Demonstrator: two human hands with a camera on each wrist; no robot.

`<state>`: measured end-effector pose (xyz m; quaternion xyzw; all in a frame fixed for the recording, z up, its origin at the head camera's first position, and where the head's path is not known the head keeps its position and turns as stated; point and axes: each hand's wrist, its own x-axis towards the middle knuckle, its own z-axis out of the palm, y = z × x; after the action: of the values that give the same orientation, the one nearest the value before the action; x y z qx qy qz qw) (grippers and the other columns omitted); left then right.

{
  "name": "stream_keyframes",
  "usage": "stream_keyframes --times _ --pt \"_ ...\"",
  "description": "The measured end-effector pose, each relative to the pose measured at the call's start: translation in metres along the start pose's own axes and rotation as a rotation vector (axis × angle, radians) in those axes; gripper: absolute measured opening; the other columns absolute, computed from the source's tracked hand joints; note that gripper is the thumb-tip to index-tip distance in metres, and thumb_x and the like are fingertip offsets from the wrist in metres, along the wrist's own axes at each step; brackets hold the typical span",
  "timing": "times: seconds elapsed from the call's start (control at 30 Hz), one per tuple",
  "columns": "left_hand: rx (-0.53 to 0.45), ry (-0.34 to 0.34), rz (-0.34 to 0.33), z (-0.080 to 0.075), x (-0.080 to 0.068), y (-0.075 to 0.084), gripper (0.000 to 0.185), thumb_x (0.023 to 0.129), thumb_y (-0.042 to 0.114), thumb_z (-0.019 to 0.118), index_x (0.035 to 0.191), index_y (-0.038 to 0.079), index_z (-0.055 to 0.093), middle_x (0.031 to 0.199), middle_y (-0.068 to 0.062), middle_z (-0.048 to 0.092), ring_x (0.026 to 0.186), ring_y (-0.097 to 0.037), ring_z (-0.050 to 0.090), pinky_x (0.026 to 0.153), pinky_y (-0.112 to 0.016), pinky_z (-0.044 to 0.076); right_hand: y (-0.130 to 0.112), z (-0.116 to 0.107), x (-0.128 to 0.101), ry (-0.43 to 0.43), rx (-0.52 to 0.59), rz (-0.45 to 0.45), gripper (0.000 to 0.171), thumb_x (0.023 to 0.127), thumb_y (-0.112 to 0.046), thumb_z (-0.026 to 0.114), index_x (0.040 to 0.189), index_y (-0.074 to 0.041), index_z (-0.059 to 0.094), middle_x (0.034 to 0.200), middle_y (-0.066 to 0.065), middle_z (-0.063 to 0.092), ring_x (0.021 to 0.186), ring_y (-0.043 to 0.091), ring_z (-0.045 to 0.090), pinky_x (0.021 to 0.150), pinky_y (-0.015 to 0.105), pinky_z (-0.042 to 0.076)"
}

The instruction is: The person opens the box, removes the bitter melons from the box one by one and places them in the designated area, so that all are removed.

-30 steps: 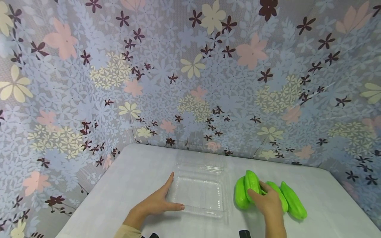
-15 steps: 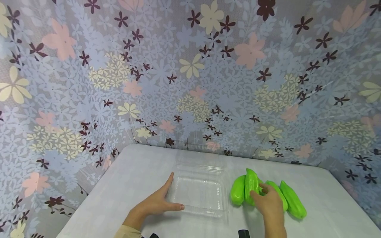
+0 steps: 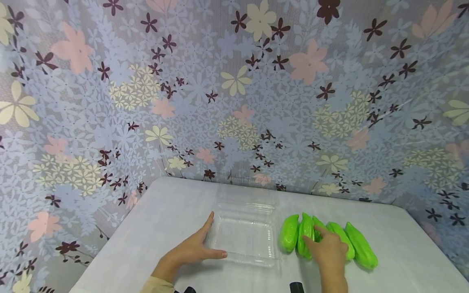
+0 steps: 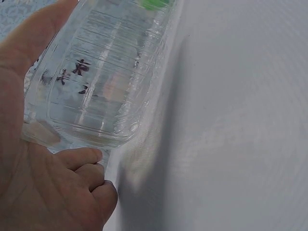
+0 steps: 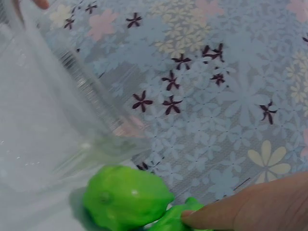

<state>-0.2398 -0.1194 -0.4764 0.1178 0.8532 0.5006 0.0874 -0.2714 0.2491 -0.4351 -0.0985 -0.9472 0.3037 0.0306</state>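
On the white table (image 3: 403, 260), the left hand (image 3: 190, 250) lies flat with straight fingers against one clear plastic tray (image 3: 243, 240), and the right hand (image 3: 327, 252) rests loosely curled on four green gourds (image 3: 305, 234) lying side by side, long axes pointing away toward the wall.

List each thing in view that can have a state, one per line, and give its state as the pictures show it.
Clear plastic clamshell container: lid open, tray empty.
Left hand: fingers straight, resting against the container's left edge.
Right hand: fingers laid on the green vegetables.
Green vegetables: five or so, lying side by side on the table, right of the container.
Table: covered with a white cloth.
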Motion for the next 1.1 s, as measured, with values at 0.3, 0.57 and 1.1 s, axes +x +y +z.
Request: stream_keyframes --times 0.3,0.57,1.1 --pt "0.004 0.004 -0.001 0.001 0.002 -0.001 0.126 0.078 0.044 0.086 0.163 0.026 -0.006 0.168 -0.01 0.002 0.151 -0.037 0.009 0.118 -0.061 0.015 -0.006 0.02 0.003 0.043 -0.024 0.096 0.063 0.097 -0.041 0.061 0.147 -0.005 0.048 0.12 0.041 0.025 0.117 0.065 0.019 0.094 0.077 0.021" --pt "-0.005 -0.001 0.005 0.001 0.002 0.0 0.126 0.079 0.043 0.086 0.163 0.023 -0.006 0.168 -0.012 0.002 0.151 -0.038 0.008 0.118 -0.061 0.015 -0.004 0.023 0.004 0.073 0.015 0.085 0.068 0.096 -0.047 0.059 0.149 -0.005 0.044 0.123 0.041 0.024 0.118 0.064 0.018 0.093 0.078 0.018" --pt "0.053 0.009 -0.005 -0.006 -0.002 0.002 0.125 0.079 0.046 0.085 0.163 0.015 -0.001 0.167 -0.014 0.004 0.151 -0.038 0.011 0.118 -0.06 0.016 -0.02 -0.015 -0.011 0.211 0.459 0.039 0.097 0.087 -0.058 0.072 0.16 -0.013 0.028 0.161 0.023 0.027 0.141 0.048 0.032 0.112 0.06 0.032"
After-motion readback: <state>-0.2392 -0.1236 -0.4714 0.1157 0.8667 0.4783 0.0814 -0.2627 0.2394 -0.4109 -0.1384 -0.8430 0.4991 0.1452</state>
